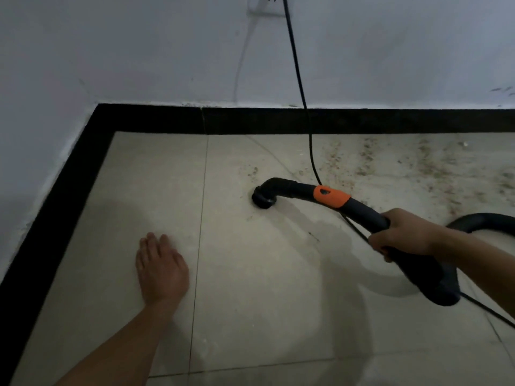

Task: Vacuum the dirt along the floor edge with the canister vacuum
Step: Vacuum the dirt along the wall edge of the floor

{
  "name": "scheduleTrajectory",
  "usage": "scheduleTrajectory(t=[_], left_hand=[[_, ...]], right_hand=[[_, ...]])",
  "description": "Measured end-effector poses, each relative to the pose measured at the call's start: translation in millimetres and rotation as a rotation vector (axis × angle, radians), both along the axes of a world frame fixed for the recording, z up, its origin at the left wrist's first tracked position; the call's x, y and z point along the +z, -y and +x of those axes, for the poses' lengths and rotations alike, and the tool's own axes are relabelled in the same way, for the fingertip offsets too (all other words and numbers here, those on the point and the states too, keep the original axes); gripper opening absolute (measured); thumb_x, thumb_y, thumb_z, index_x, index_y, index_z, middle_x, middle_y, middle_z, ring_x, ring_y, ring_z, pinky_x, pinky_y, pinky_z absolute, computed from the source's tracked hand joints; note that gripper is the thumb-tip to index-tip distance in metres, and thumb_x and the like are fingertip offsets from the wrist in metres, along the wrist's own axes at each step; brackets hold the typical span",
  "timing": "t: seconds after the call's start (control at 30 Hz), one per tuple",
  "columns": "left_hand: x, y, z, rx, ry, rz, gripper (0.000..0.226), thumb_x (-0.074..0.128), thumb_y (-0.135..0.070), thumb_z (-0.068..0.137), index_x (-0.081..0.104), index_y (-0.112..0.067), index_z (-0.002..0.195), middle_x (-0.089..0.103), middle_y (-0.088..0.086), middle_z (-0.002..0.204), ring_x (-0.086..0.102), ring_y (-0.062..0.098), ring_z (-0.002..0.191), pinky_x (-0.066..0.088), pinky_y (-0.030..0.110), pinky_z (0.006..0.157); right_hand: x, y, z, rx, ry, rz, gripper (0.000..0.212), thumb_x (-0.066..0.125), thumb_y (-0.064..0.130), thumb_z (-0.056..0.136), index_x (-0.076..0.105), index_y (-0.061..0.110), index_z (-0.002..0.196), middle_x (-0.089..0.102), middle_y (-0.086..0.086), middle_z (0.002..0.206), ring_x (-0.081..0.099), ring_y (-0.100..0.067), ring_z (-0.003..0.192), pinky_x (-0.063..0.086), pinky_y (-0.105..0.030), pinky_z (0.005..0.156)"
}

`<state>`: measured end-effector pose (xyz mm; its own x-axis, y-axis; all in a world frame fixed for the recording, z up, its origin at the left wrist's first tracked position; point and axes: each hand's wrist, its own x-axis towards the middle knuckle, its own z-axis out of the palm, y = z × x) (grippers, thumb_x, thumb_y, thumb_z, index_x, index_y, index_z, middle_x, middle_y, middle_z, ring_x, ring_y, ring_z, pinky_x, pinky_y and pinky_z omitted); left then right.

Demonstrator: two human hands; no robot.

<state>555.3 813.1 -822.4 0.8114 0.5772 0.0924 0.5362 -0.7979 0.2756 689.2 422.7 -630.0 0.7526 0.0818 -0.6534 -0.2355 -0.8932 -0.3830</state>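
Right hand (pixel 401 235), fingers (pixel 378 243) around vacuum handle (pixel 365 214)

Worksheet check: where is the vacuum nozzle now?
Head view, centre: the vacuum nozzle sits on the tile, left of the dirt, short of the black skirting.

Black vacuum wand (pixel 292 188) with orange collar (pixel 331 196); black cord (pixel 299 87); beige floor tiles (pixel 156 190), brown dirt (pixel 423 165) speckles; black baseboard (pixel 250 121); white wall (pixel 139 51).

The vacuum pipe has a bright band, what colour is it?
Orange, on the black vacuum pipe; the band shows clearly in the head view.
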Motion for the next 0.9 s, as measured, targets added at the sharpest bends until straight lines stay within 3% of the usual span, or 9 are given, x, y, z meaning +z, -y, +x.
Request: scheduleTrajectory(t=[0.1,0.23,0.43,0.5,0.57,0.67,0.9], left_hand=[[0,1,0,-0.003,0.000,-0.006,0.056,0.032,-0.024,0.085,0.055,0.007,0.126,0.046,0.033,0.137,0.040,0.048,0.128,0.032,0.055,0.105],[0,1,-1,-0.010,-0.005,-0.003,0.057,0.031,-0.025,0.085,0.055,0.007,0.125,0.046,0.033,0.136,0.040,0.049,0.128,0.033,0.055,0.105],[2,2,0,-0.017,-0.002,-0.010,0.057,0.030,-0.025,0.085,0.055,0.008,0.124,0.046,0.034,0.135,0.040,0.049,0.127,0.033,0.055,0.104],[2,2,0,-0.019,-0.008,-0.003,0.058,0.029,-0.026,0.085,0.055,0.008,0.125,0.047,0.034,0.135,0.041,0.049,0.127,0.034,0.055,0.104],[2,3,0,-0.013,-0.013,-0.009,0.058,0.029,-0.025,0.086,0.055,0.008,0.125,0.046,0.034,0.136,0.041,0.049,0.128,0.033,0.055,0.105],[2,3,0,-0.011,-0.005,-0.017,0.056,0.030,-0.023,0.086,0.056,0.008,0.124,0.047,0.034,0.135,0.042,0.049,0.127,0.034,0.055,0.104],[-1,1,1,-0.012,-0.017,0.009,0.053,0.032,-0.022,0.087,0.057,0.007,0.123,0.049,0.033,0.134,0.044,0.049,0.126,0.036,0.054,0.103]], right_hand=[[-4,8,-8,-0.025,0.055,0.002,0.006,0.067,0.005,0.080,0.062,0.002,0.078,0.065,-0.008,0.056,0.065,-0.020,0.050,0.050,-0.025,0.052],[0,20,-19,0.024,-0.039,-0.011,0.010,0.069,0.006,0.078,0.062,0.001,0.084,0.066,-0.007,0.056,0.066,-0.020,0.052,0.050,-0.027,0.054],[-12,20,-38,0.050,0.079,-0.023,0.011,0.070,0.008,0.077,0.061,0.009,0.084,0.068,-0.005,0.054,0.068,-0.020,0.052,0.052,-0.028,0.054],[-17,9,-45,0.150,0.064,-0.060,0.012,0.070,0.015,0.076,0.060,0.019,0.082,0.069,-0.002,0.055,0.068,-0.015,0.053,0.054,-0.030,0.057],[-23,-4,-47,0.209,0.172,-0.189,0.015,0.070,0.029,0.075,0.057,0.026,0.081,0.069,0.002,0.061,0.067,-0.011,0.057,0.055,-0.030,0.062],[-29,-23,-42,0.081,0.309,-0.244,0.019,0.069,0.035,0.075,0.058,0.027,0.088,0.068,0.004,0.068,0.067,-0.015,0.063,0.056,-0.029,0.065],[-40,-44,-31,-0.031,0.255,-0.134,0.019,0.070,0.029,0.078,0.060,0.021,0.092,0.070,-0.001,0.065,0.069,-0.017,0.058,0.057,-0.032,0.063]])
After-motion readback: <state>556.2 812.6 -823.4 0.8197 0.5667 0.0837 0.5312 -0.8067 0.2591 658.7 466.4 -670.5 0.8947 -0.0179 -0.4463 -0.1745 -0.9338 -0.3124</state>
